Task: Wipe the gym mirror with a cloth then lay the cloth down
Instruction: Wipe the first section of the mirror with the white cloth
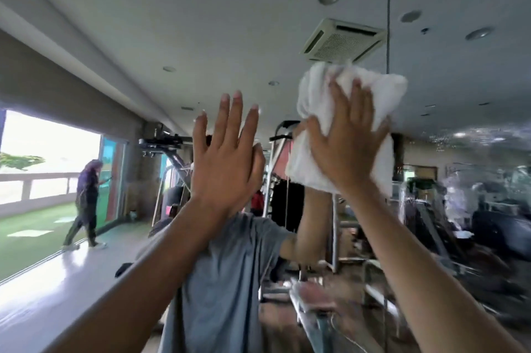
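Note:
The gym mirror (pixel 143 36) fills the whole view in front of me and reflects the room. My right hand (pixel 347 140) presses a bunched white cloth (pixel 313 100) flat against the glass high up, fingers spread and straight over it. My left hand (pixel 227 151) is raised beside it, palm flat on the mirror with fingers straight, holding nothing. Between my arms I see my own reflection in a grey T-shirt (pixel 224 281). Water droplets and streaks (pixel 471 137) cover the glass at the right.
A vertical seam (pixel 388 8) between mirror panels runs down just right of the cloth. The reflection shows weight machines (pixel 172 151), treadmills (pixel 459 223), a ceiling air-conditioning unit (pixel 342 39), and a person (pixel 86 200) walking by an open doorway at the left.

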Tool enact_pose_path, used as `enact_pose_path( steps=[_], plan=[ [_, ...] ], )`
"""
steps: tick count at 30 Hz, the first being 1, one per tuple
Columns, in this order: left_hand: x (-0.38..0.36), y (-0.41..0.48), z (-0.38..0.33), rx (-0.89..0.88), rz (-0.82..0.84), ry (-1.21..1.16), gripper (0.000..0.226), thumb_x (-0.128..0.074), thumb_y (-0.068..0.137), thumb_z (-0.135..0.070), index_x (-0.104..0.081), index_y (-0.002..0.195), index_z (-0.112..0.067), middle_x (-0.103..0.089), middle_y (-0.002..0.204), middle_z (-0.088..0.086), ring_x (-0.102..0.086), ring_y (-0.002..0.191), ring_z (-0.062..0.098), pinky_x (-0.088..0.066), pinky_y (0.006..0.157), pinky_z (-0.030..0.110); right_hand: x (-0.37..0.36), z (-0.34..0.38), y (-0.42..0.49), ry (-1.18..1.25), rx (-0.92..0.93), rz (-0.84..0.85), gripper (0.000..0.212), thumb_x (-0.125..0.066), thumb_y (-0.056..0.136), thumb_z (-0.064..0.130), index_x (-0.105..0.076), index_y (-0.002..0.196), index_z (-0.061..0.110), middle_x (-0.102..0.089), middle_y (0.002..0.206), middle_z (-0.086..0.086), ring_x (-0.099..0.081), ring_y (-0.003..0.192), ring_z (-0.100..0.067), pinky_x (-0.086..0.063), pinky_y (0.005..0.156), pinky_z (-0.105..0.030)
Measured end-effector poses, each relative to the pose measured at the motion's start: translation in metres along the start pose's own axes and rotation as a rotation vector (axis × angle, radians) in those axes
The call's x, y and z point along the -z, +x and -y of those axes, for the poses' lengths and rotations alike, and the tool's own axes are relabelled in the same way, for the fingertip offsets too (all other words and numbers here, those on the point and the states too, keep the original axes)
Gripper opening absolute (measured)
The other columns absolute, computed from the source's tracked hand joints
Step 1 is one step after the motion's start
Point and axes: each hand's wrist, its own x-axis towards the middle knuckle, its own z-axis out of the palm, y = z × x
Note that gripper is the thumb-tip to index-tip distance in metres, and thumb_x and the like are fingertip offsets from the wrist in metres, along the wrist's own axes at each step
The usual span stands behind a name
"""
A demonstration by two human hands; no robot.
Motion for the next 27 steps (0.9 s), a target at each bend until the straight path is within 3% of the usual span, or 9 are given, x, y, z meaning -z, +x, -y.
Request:
enact_pose_path(
  steps=[4, 6, 9, 13, 15, 19, 22, 24, 27],
  plan=[
    [-0.006, -0.004, 0.005, -0.025, -0.016, 0.028, 0.06, -0.026, 0.102, -0.032, -0.033, 0.155, -0.005, -0.024, 0.163, 0.018, -0.02, 0.153, 0.03, -0.008, 0.121, 0.056, 0.004, -0.022, -0.042, -0.083, 0.535, 0.083, 0.067, -0.047, 0.088, 0.052, -0.033, 0.149, 0.028, -0.024, 0.163, -0.007, -0.019, 0.151, -0.026, -0.021, 0.113, -0.063],
    [-0.006, -0.003, 0.004, -0.039, -0.015, 0.033, 0.061, -0.023, 0.103, -0.033, -0.031, 0.156, -0.004, -0.022, 0.164, 0.019, -0.018, 0.153, 0.031, -0.004, 0.121, 0.055, 0.014, -0.054, -0.05, -0.15, 0.637, 0.143, 0.07, -0.047, 0.087, 0.053, -0.03, 0.15, 0.028, -0.025, 0.162, -0.008, -0.023, 0.149, -0.027, -0.027, 0.11, -0.061],
    [-0.006, -0.004, 0.001, -0.021, 0.017, 0.054, 0.062, -0.018, 0.103, -0.033, -0.024, 0.157, -0.003, -0.017, 0.165, 0.02, -0.011, 0.154, 0.032, 0.002, 0.121, 0.054, 0.028, -0.077, -0.023, -0.19, 0.363, 0.136, 0.065, -0.041, 0.095, 0.05, -0.031, 0.152, 0.022, -0.027, 0.161, -0.012, -0.028, 0.146, -0.03, -0.029, 0.108, -0.056],
    [-0.005, -0.006, 0.002, -0.017, 0.017, 0.025, 0.061, -0.022, 0.103, -0.032, -0.023, 0.158, -0.005, -0.015, 0.165, 0.019, -0.011, 0.155, 0.032, -0.002, 0.122, 0.056, 0.025, -0.046, 0.043, -0.017, -0.076, 0.106, 0.061, -0.033, 0.099, 0.053, -0.026, 0.155, 0.029, -0.013, 0.166, -0.005, -0.012, 0.152, -0.026, -0.012, 0.116, -0.062],
    [-0.005, -0.007, 0.003, -0.018, 0.003, 0.01, 0.061, -0.023, 0.104, -0.033, -0.023, 0.158, -0.006, -0.016, 0.165, 0.018, -0.012, 0.155, 0.031, -0.005, 0.122, 0.057, 0.013, -0.019, 0.048, -0.039, -0.052, 0.088, 0.062, -0.03, 0.099, 0.055, -0.024, 0.156, 0.03, -0.012, 0.166, -0.005, -0.01, 0.152, -0.026, -0.011, 0.117, -0.062],
    [-0.006, -0.006, 0.008, -0.06, -0.035, 0.013, 0.059, -0.026, 0.104, -0.033, -0.029, 0.156, -0.006, -0.023, 0.164, 0.019, -0.018, 0.153, 0.032, -0.009, 0.121, 0.056, 0.004, 0.002, -0.014, -0.1, 0.38, 0.061, 0.067, -0.037, 0.097, 0.056, -0.024, 0.157, 0.03, -0.014, 0.166, -0.005, -0.012, 0.153, -0.025, -0.013, 0.115, -0.052],
    [-0.008, -0.008, 0.01, -0.061, -0.053, 0.034, 0.059, -0.027, 0.104, -0.034, -0.032, 0.156, -0.006, -0.025, 0.163, 0.019, -0.02, 0.153, 0.032, -0.013, 0.121, 0.058, 0.01, -0.033, -0.043, -0.138, 0.6, 0.117, 0.069, -0.042, 0.093, 0.058, -0.026, 0.155, 0.03, -0.019, 0.165, -0.006, -0.017, 0.152, -0.026, -0.022, 0.113, -0.058],
    [-0.008, -0.008, 0.007, -0.046, -0.041, 0.032, 0.06, -0.025, 0.104, -0.035, -0.029, 0.157, -0.007, -0.022, 0.164, 0.018, -0.017, 0.154, 0.03, -0.011, 0.122, 0.057, 0.018, -0.063, -0.035, -0.177, 0.559, 0.145, 0.07, -0.04, 0.093, 0.059, -0.025, 0.154, 0.03, -0.02, 0.164, -0.006, -0.022, 0.149, -0.028, -0.029, 0.109, -0.065],
    [-0.009, -0.009, 0.003, -0.026, -0.028, 0.03, 0.061, -0.021, 0.104, -0.036, -0.024, 0.158, -0.007, -0.018, 0.165, 0.017, -0.012, 0.154, 0.029, -0.008, 0.123, 0.057, 0.023, -0.072, 0.016, -0.13, 0.225, 0.106, 0.068, -0.037, 0.093, 0.058, -0.025, 0.155, 0.031, -0.021, 0.164, -0.006, -0.023, 0.148, -0.029, -0.026, 0.108, -0.065]
  ],
)
